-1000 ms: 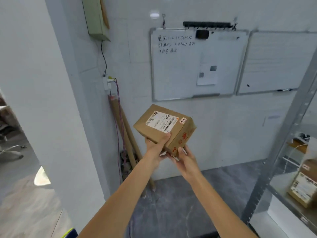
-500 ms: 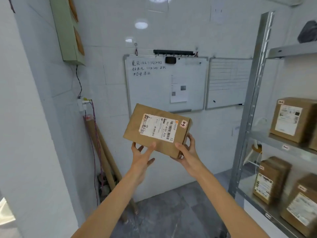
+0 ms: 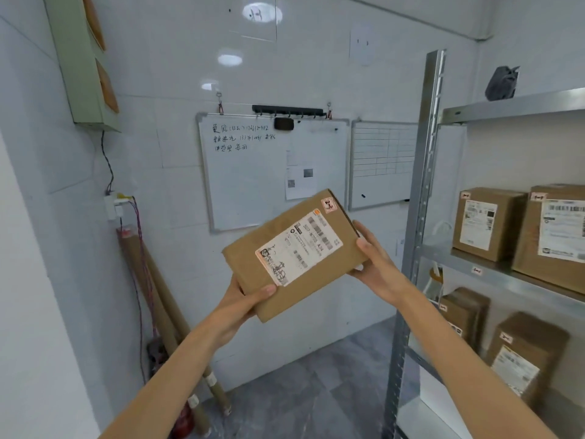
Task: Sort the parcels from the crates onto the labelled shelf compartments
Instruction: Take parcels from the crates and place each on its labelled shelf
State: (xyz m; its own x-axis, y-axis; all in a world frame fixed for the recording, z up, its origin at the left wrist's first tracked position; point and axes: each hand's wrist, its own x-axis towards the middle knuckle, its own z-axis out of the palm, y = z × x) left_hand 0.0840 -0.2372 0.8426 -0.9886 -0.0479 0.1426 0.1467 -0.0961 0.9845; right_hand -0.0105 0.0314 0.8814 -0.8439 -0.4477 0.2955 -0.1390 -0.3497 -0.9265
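I hold a flat brown cardboard parcel (image 3: 285, 274) in front of me, tilted, its white shipping label and a small red-marked sticker facing me. My left hand (image 3: 240, 307) grips its lower left corner, thumb on top. My right hand (image 3: 376, 264) holds its right edge with the fingers curled behind. To the right stands the metal shelf (image 3: 493, 274), with small labels on its front rails. Two brown parcels (image 3: 487, 223) sit on its middle level and more parcels (image 3: 525, 356) on the level below.
The shelf's grey upright post (image 3: 418, 217) stands just right of my right hand. Two whiteboards (image 3: 272, 172) hang on the tiled wall ahead. Cardboard tubes (image 3: 158, 299) lean in the left corner beside dangling wires. A dark grey object (image 3: 503, 83) lies on the top shelf.
My view has swung right and closer to the shelf. The parcel has turned counter-clockwise so its right end points up, and my left hand has shifted to its lower corner.
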